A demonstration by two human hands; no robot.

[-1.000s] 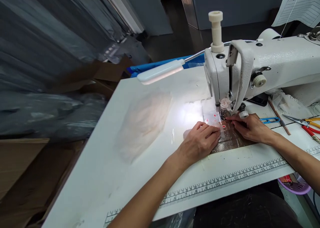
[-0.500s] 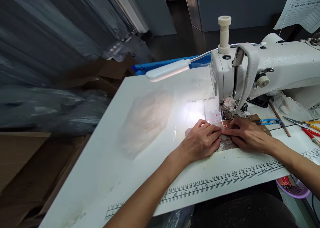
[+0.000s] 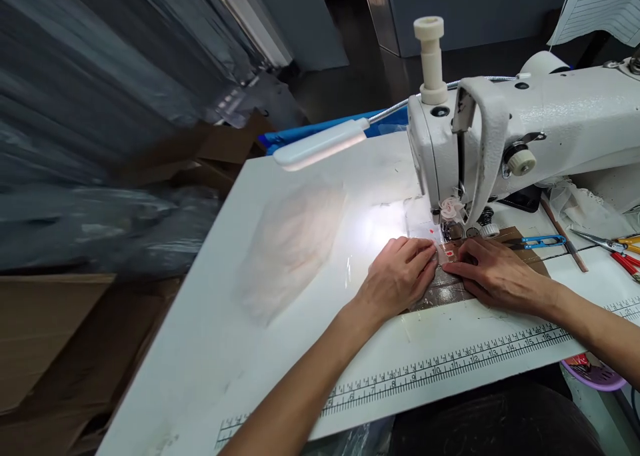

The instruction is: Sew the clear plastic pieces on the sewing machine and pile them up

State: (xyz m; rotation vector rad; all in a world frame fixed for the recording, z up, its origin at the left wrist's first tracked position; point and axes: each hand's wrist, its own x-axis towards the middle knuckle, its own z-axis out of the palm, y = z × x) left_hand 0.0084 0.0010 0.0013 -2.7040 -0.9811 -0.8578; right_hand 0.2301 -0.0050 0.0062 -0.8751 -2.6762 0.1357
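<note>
A piece of sheer fabric point(image 3: 445, 284) with small red marks lies at the presser foot of a white sewing machine point(image 3: 560, 119). My left hand point(image 3: 400, 276) rests on its left side, fingers together and tips by the needle area. From the right, my right hand point(image 3: 493, 269) grips the fabric, thumb and forefinger close together just in front of the foot. The fabric's edge under my fingers is partly hidden. A pale ruffled fabric flower point(image 3: 452, 209) sits at the needle bar. Brown card point(image 3: 535, 259) shows beside my right hand.
Blue thread snips point(image 3: 543, 241), a brown stick point(image 3: 565, 236) and scissors point(image 3: 597, 241) lie to the right. A lamp point(image 3: 323, 144) lights the white table point(image 3: 200, 349), which has a printed ruler point(image 3: 435, 371) along its front. A sheer pale cloth point(image 3: 295, 249) lies left; cardboard boxes point(image 3: 55, 349) stand beyond.
The view has shifted slightly. My left hand's fingertips have drawn a little away from my right hand, and more of the sheer fabric shows between them. My right hand keeps its place by the foot.
</note>
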